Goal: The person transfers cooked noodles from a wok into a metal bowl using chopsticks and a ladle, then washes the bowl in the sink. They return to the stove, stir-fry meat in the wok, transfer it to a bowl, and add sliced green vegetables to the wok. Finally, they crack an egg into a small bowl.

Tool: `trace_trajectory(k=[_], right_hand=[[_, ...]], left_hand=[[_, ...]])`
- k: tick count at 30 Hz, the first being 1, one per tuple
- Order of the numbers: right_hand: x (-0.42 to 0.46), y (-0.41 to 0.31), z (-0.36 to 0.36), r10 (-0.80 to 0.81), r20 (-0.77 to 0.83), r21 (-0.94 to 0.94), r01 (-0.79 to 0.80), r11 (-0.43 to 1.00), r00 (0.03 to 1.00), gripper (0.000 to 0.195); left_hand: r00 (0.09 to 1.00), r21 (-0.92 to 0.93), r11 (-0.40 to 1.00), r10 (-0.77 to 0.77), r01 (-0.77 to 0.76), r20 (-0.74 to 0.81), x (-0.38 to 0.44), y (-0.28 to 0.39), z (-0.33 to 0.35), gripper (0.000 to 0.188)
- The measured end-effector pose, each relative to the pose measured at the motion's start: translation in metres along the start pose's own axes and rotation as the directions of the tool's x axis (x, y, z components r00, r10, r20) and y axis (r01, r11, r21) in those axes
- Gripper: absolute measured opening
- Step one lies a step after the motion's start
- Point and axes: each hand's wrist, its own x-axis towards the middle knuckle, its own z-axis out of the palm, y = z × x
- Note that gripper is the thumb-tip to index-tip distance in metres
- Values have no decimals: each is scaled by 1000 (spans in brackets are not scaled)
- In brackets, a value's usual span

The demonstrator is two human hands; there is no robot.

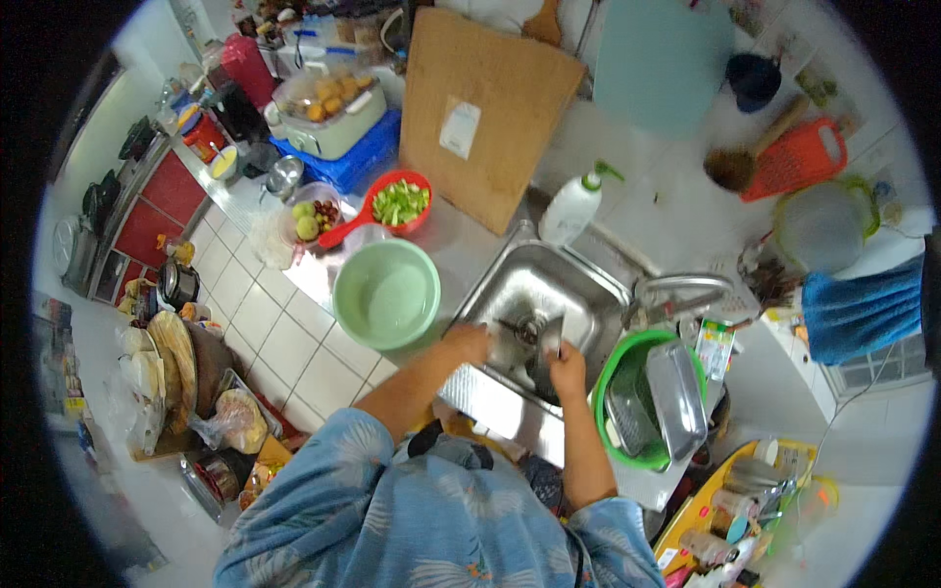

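Note:
My right hand (566, 369) is closed around the handle of a metal utensil, perhaps a knife or cleaver (551, 338), over the stainless steel sink (581, 290). Blurred, my left hand (468, 344) is at the sink's left edge; whether it holds anything cannot be told. Between the hands, the drain (527, 330) shows, with a shiny metal thing beside it that is unclear. A pale green plastic bowl (387, 294) with some liquid stands left of the sink. To the right, a green basin (647, 459) holds clear plastic containers (676, 400).
Behind the sink stand a white pump bottle (572, 209), a faucet (684, 283) and a leaning wooden board (492, 88). At the left are a red strainer of chopped greens (401, 202), a bowl of fruit (312, 217) and a steamer (334, 121). A yellow tray (680, 518) lies lower right.

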Motion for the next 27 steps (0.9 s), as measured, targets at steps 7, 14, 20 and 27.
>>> trace_trajectory(k=[7,14,20,27], right_hand=[[12,-15,-36,-238,-14,459,217,862,971,16],[31,-15,-9,-165,-40,236,170,957,985,14],[17,-20,8,-220,-152,293,256,921,964,33],[34,-66,-25,-226,-172,858,259,444,959,32]], left_hand=[[969,3,997,76,-78,-236,-9,-1,-10,44],[885,-54,992,78,-116,-458,-18,7,30,44],[940,415,887,294,-202,-172,-53,13,22,40],[627,80,782,551,-618,-551,-143,-25,1,50]])
